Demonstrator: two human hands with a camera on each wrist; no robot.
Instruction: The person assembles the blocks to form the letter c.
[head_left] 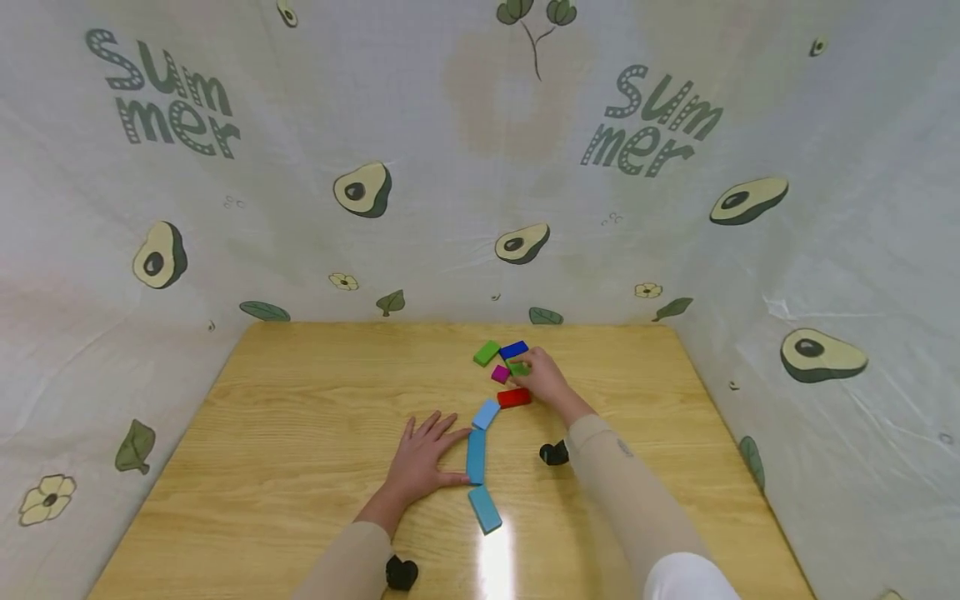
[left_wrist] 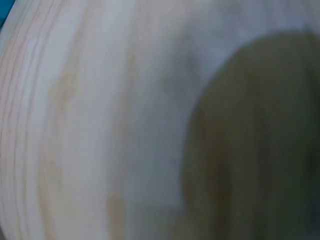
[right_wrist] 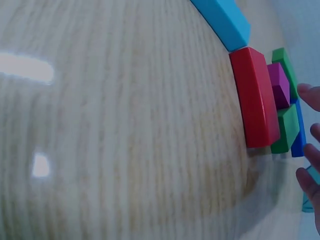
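My left hand point(head_left: 423, 458) lies on the table with its fingers spread. Its index fingertip and thumb touch the left side of a long blue block point(head_left: 476, 457), close to that block's two ends. Farther away, my right hand point(head_left: 543, 379) reaches over a green block point(head_left: 517, 367); in the right wrist view its parted fingers point(right_wrist: 310, 155) show just beyond the blocks, with nothing pinched. Around that green block lie a magenta block point(right_wrist: 279, 85), a dark blue block point(head_left: 513, 350), a second green block point(head_left: 487, 353) and a red block point(right_wrist: 254, 97).
A light blue block point(head_left: 486, 414) bridges the long blue one and the red one. Nearer to me lies another blue block point(head_left: 485, 510), slanted. Patterned cloth point(head_left: 450, 275) walls the wooden table point(head_left: 300, 392) at the back and sides. Both wrists carry small black devices point(head_left: 553, 453).
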